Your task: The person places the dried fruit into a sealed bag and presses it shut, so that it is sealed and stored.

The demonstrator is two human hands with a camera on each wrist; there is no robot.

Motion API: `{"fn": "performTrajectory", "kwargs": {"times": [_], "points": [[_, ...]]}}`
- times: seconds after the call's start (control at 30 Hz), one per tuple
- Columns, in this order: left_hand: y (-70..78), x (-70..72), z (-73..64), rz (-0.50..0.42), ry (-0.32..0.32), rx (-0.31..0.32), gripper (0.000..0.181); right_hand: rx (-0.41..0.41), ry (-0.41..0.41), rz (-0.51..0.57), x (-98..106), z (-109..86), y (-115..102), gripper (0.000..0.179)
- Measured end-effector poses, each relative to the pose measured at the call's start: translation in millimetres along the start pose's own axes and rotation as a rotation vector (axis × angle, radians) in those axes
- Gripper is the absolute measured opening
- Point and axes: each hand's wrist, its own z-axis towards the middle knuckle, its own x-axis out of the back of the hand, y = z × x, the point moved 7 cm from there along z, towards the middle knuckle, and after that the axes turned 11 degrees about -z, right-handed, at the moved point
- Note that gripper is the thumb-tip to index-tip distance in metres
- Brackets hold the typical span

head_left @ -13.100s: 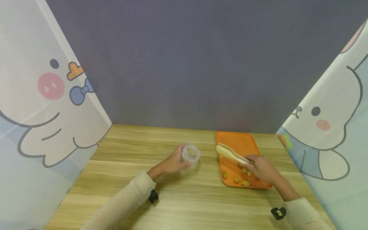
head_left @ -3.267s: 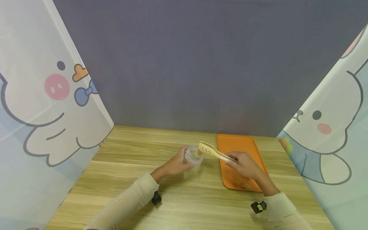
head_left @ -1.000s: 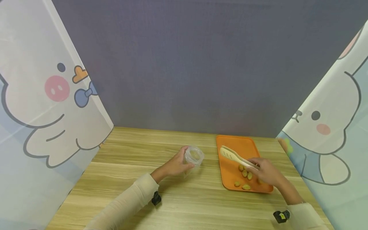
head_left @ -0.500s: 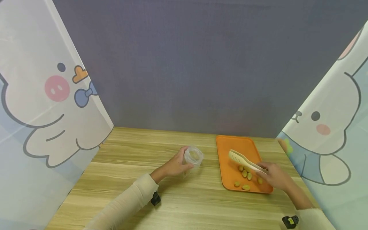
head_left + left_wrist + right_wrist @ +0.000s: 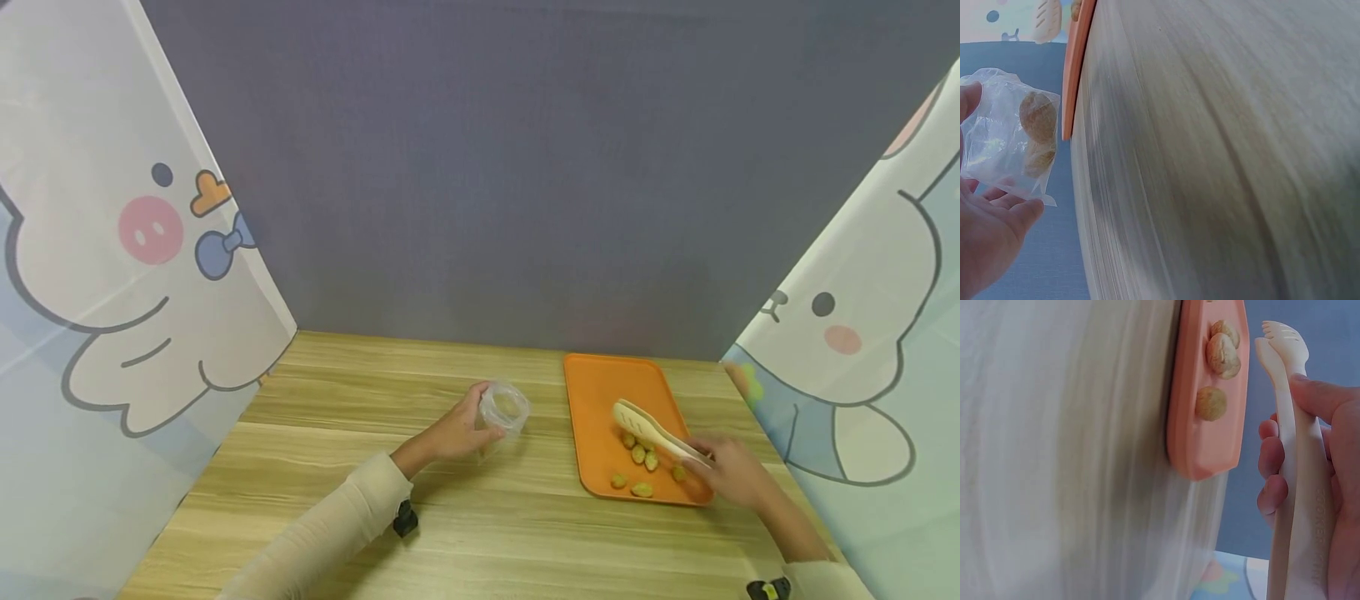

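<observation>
Around the side of a clear plastic bag (image 5: pixel 507 410) my left hand (image 5: pixel 463 428) curls its fingers and thumb, its mouth facing up. In the left wrist view, two tan, rounded, nut-like pieces (image 5: pixel 1039 117) show through the film of the bag. My right hand (image 5: pixel 733 473) grips cream-coloured tongs (image 5: pixel 654 433) with slotted heads, held over the orange tray (image 5: pixel 603 379). Nothing is between the tong heads, which stand slightly apart in the right wrist view. Several tan, wrinkled pieces (image 5: pixel 1222 357) lie on the tray's near half, some partly behind the tongs.
The tray lies to the right on a wood-grain table (image 5: pixel 337 392). A grey panel (image 5: pixel 480 167) rises along the table's back edge. Cartoon-printed side walls (image 5: pixel 862 350) flank both sides. Small black wrist cameras (image 5: pixel 405 518) sit at the cuffs.
The tongs held a piece at the bag's mouth about three seconds ago. They have since returned over the tray, drifting right and nearer. The piece at the tray's left edge is gone.
</observation>
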Motion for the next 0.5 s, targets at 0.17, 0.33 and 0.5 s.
{"fn": "performTrajectory", "kwargs": {"times": [0.17, 0.33, 0.5], "points": [[-0.3, 0.9, -1.0, 0.004, 0.002, 0.000, 0.084, -0.024, -0.016, 0.011, -3.0, -5.7, 7.1, 0.023], [0.6, 1.7, -1.3, 0.008, 0.003, 0.000, 0.083, -0.031, 0.008, 0.002, -2.0, -11.8, 10.5, 0.023], [-0.2, 2.1, -0.8, 0.014, 0.005, 0.009, 0.083, -0.064, -0.017, 0.013, -4.8, -16.7, 13.7, 0.018]]}}
